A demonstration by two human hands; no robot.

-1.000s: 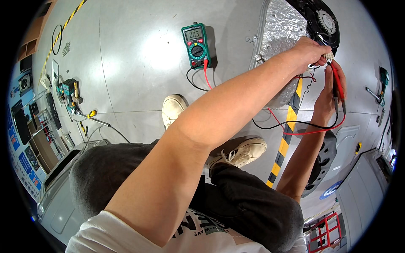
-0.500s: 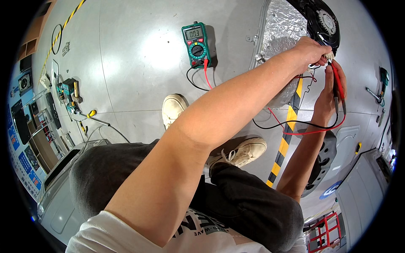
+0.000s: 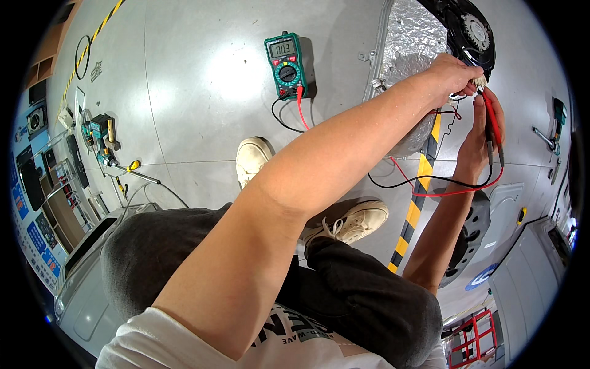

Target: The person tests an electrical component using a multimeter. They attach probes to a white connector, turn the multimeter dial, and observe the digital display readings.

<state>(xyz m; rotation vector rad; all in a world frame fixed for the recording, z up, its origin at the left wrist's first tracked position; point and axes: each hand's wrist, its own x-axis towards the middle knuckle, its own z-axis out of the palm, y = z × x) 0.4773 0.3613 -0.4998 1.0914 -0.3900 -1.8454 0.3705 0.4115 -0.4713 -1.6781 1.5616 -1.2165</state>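
At the upper right, my left hand [image 3: 456, 75] pinches a small white wire connector [image 3: 479, 81] beside a black housing with a white gear [image 3: 476, 32]. Just below it, my right hand [image 3: 480, 136] grips a red test probe [image 3: 491, 117] and a black test probe [image 3: 489, 132] side by side, their tips pointing up at the connector. Whether the tips touch its contacts is too small to tell. Red and black leads loop from the probes under my left forearm. A green multimeter [image 3: 286, 66] lies face up on the floor, its display lit and both leads plugged in.
A foil-covered part [image 3: 415, 31] lies by the black housing. Yellow-black floor tape [image 3: 413, 221] runs between my arms. Power tools [image 3: 101, 132] and a hammer lie at the left; a cordless tool [image 3: 558, 114] lies far right. Grey panels [image 3: 522, 277] stand at the lower right.
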